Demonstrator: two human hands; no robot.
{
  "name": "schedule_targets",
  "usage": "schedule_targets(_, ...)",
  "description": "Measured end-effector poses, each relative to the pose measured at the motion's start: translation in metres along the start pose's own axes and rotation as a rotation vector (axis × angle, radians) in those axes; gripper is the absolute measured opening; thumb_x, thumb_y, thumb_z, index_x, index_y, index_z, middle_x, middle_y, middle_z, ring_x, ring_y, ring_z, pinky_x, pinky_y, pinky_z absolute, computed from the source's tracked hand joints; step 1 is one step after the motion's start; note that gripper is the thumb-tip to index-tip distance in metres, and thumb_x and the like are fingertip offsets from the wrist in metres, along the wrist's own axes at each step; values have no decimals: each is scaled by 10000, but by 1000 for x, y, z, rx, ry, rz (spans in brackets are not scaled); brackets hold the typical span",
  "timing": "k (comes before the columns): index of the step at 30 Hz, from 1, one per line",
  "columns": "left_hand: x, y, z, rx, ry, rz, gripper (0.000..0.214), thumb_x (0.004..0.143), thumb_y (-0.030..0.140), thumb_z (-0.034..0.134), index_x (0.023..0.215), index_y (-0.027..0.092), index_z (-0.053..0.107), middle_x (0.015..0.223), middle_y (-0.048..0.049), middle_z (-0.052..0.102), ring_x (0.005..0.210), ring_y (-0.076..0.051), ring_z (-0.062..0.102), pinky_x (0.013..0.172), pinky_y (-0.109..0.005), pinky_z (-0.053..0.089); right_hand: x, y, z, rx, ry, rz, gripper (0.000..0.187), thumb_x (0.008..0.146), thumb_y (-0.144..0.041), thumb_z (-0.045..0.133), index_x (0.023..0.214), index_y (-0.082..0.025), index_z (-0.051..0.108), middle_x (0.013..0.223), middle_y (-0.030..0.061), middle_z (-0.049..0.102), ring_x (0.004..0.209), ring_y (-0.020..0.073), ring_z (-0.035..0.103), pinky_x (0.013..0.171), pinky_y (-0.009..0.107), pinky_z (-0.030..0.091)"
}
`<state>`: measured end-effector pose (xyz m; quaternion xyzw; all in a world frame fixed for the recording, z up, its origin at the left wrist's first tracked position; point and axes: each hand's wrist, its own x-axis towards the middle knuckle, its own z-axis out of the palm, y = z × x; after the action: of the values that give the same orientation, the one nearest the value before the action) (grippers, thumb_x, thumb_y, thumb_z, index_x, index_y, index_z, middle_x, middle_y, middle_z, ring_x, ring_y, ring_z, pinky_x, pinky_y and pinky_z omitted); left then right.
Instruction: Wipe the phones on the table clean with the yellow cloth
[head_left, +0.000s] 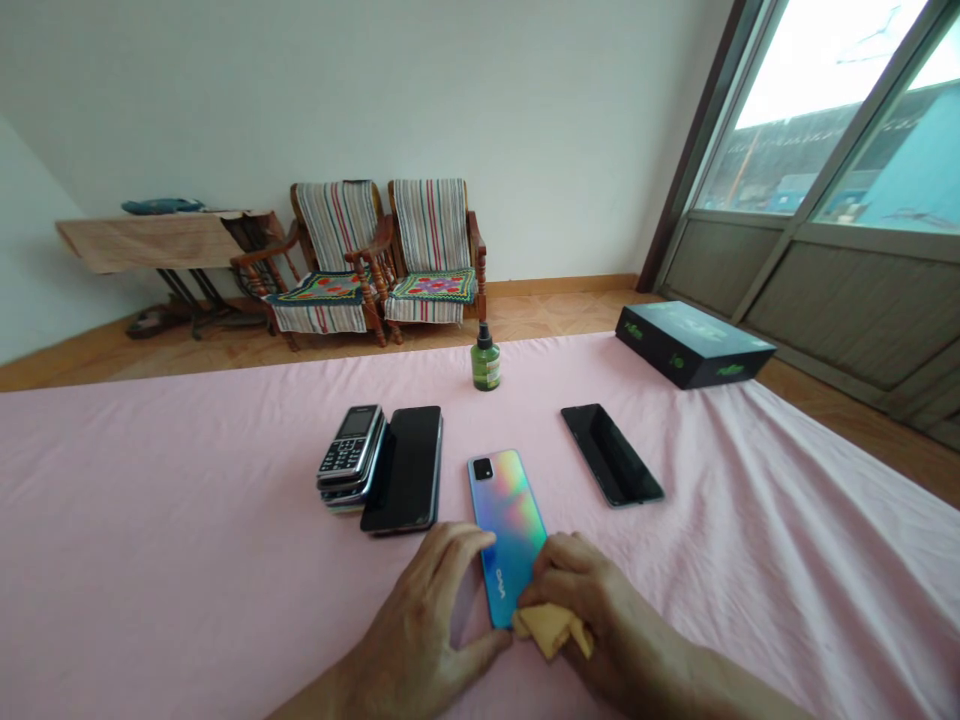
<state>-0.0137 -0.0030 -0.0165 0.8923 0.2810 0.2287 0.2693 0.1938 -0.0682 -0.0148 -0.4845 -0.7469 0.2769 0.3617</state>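
A smartphone (507, 520) with a shiny blue-and-rainbow back lies face down on the pink cloth, its camera block at the far end. My left hand (431, 615) curves around its near left side, fingertips on the long edge and thumb by the bottom corner, gripping it. Bunched in the closed fingers of my right hand (592, 600) is a yellow cloth (553, 628), at the phone's lower right edge. Left of the phone lies a dark smartphone (409, 470), beside a stack of phones topped by a keypad phone (351, 445). Another black smartphone (611, 455) rests to the right.
A green bottle (486, 365) with a black top stands toward the far edge of the pink bedsheet (187, 500). At the far right sits a black box (694, 343). Beyond are two wooden armchairs (435, 250), a covered table (157, 243) and a glazed door (825, 200).
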Motion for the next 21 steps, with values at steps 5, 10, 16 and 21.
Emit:
schedule_targets(5, -3, -6, 4, 6, 59, -18, 1066, 641, 64, 811, 1458, 323, 177, 1429, -100, 415, 1306, -329, 428, 1079, -529, 396, 51, 21, 2, 43, 157, 40, 258, 731, 63, 539, 751, -169, 650, 800, 11, 569, 733, 128, 546, 637, 226, 389)
schedule_targets(10, 0, -5, 4, -31, 75, -61, 1232, 599, 64, 855, 1497, 366, 67, 1499, -97, 348, 1349, -344, 385, 1098, -547, 366, 70, 33, 16, -40, 179, -8, 220, 760, 29, 548, 701, -165, 631, 746, 7, 551, 726, 144, 514, 655, 256, 364)
schedule_targets(16, 1, -6, 5, -64, 61, -112, 1250, 585, 72, 875, 1491, 393, 75, 1500, -97, 348, 1351, -349, 382, 1092, -587, 350, 46, 20, 19, -68, 96, -48, 167, 804, -51, 575, 755, -176, 675, 791, 25, 580, 746, 159, 523, 669, 279, 368)
schedule_targets(21, 2, -8, 4, -56, 9, -81, 1138, 655, 135, 839, 1498, 356, 106, 1477, -96, 406, 1330, -329, 421, 1079, -588, 365, 30, 12, 24, -123, 25, -93, 120, 752, -59, 643, 751, -176, 674, 816, 30, 590, 772, 171, 526, 698, 301, 372)
